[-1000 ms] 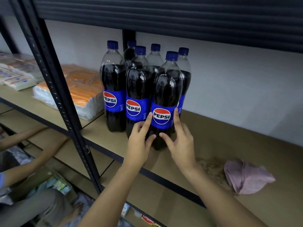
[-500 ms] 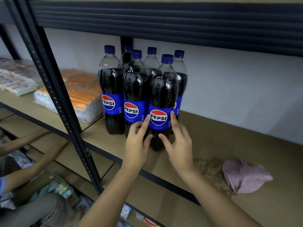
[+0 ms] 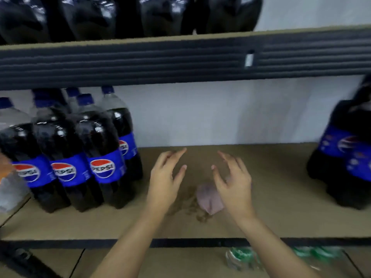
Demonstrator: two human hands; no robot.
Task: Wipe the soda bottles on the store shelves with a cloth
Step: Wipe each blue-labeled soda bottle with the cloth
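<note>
Both hands hover empty over the middle shelf, near the centre of the frame. The left hand has its fingers spread and relaxed, a wide grip on nothing; the right hand is the same, fingers loosely arched. The pink cloth lies crumpled on the shelf board just beneath and between the two hands, partly hidden by the right palm, beside a patch of brownish crumbs or dust.

The soda bottles stand clustered at the left of the frame, labels forward, on the same shelf. More bottles show, blurred, at the right edge, and dark bottle bases line the shelf above at the top.

The step in hand appears to be picking up the cloth. It would go best if the right hand drops straight down and gathers the fabric into a bunched pad, keeping it off the gritty patch so no dirt is carried onto the plastic. The left hand is then free to steady a bottle by its neck or shoulder while the cloth runs round it.

Half a second ago both hands were touching the front bottle's label, and the cloth lay well apart at the lower right. Now the hands have let go, and the view has swung right so that the cloth sits under them.
</note>
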